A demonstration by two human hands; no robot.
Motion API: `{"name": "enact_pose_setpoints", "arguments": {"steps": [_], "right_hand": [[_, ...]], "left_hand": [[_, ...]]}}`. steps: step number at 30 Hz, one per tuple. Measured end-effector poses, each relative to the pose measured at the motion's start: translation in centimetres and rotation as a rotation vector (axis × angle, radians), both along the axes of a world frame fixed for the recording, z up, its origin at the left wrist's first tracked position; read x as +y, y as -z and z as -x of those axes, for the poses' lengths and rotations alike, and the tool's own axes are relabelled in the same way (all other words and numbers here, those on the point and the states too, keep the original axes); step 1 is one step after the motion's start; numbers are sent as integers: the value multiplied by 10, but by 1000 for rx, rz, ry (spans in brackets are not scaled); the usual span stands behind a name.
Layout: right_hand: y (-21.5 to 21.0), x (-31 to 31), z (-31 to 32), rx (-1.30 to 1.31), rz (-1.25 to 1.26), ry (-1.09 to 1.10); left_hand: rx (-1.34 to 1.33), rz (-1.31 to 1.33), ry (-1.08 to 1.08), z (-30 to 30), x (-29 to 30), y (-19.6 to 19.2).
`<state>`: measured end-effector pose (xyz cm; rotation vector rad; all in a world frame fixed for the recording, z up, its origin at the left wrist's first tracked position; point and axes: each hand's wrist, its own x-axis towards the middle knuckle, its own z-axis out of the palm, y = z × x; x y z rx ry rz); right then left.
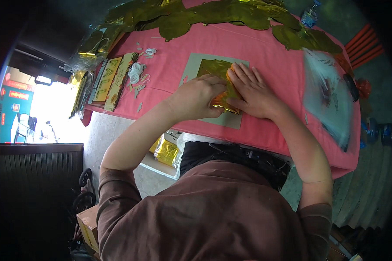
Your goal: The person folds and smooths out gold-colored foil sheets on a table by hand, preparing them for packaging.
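Resting right hand (256, 93), fingers slightly spread, on gold foil (212, 66) pointing lengthwise away from table's (161, 82) near edge. Curling left hand (199, 98) over foil's left side; can't say if pinching.

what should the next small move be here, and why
Probably smooth the gold foil flatter with the right hand: its outstretched fingers lie palm-down over it, the left hand is curled at it, and the foil looks creased between them on the pale card.
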<state>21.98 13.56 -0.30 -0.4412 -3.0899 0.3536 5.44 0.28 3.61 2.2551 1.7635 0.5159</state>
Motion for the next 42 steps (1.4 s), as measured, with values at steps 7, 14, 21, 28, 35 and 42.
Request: {"name": "enact_pose_setpoints", "arguments": {"steps": [7, 14, 21, 28, 35, 42], "right_hand": [[4, 1, -1, 28, -18, -5], [4, 1, -1, 31, -26, -7], [5, 0, 0, 31, -20, 2], [-1, 1, 0, -2, 32, 0], [-6, -2, 1, -52, 54, 18], [-4, -3, 0, -48, 33, 24]], "left_hand": [[-38, -55, 16, -5, -8, -2], [23, 3, 37, 1, -9, -3], [178, -250, 133, 2, -6, 9], [-6, -226, 31, 4, -7, 7], [-86, -199, 6, 6, -5, 7], [-98, -155, 91, 1, -11, 2]]}}
